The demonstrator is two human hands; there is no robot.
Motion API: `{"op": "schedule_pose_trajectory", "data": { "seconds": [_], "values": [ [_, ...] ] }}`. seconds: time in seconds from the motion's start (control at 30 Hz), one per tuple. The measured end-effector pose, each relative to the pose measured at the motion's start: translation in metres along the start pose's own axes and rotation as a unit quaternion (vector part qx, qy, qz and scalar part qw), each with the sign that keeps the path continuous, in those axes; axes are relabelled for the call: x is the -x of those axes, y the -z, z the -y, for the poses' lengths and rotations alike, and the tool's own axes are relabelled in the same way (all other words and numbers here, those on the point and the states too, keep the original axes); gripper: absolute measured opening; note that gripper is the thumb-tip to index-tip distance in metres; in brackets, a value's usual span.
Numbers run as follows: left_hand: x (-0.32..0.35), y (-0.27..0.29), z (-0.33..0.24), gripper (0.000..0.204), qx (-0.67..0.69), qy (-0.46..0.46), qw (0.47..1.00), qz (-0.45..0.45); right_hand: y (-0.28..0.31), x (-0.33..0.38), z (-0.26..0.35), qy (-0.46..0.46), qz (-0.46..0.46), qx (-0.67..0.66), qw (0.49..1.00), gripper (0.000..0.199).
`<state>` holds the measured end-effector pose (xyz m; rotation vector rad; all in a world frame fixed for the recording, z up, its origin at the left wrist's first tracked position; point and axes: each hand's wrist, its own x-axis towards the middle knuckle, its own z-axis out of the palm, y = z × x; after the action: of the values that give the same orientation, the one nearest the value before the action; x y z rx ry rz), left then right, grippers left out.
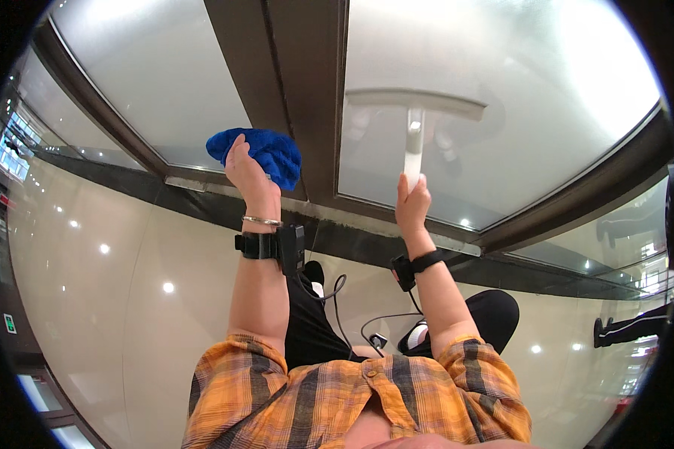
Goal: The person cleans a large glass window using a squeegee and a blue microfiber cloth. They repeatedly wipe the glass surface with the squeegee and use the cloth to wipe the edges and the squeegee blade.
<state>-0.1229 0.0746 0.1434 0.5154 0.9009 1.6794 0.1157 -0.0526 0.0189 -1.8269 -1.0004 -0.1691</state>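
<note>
My right hand (413,203) is closed round the lower end of a white squeegee's handle. The squeegee (414,138) points away from me, its wide blade lying across the frosted glass panel (532,82) on the right; whether the blade touches the glass I cannot tell. A bunched blue cloth (273,156) is gripped in my left hand (249,170), in front of the dark door frame (307,90) between the two glass panels. Part of the cloth is hidden behind that hand.
Another frosted panel (157,75) stands at the left. Below the glass runs a dark sill (344,233), then a shiny beige tiled floor (180,314). Thin black cables (338,314) hang between my wrist straps. At the far right stands another person, legs in dark trousers (636,327).
</note>
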Motion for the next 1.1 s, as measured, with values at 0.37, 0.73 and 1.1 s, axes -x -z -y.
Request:
{"op": "schedule_pose_trajectory", "data": {
  "seconds": [0.37, 0.73, 1.1],
  "values": [
    [0.0, -0.002, 0.005, 0.034, -0.039, 0.023, 0.999, -0.005, 0.006, 0.129, -0.112, -0.082, 0.143, 0.212, 0.963, 0.042],
    [0.004, -0.006, 0.006, 0.031, -0.06, 0.016, 0.998, -0.004, -0.003, 0.088, -0.119, 0.018, 0.171, 0.272, 0.947, 0.039],
    [0.004, -0.005, 0.015, 0.033, -0.063, 0.03, 0.997, 0.032, 0.002, 0.095, -0.12, -0.01, 0.196, 0.286, 0.938, 0.032]
  ]
}}
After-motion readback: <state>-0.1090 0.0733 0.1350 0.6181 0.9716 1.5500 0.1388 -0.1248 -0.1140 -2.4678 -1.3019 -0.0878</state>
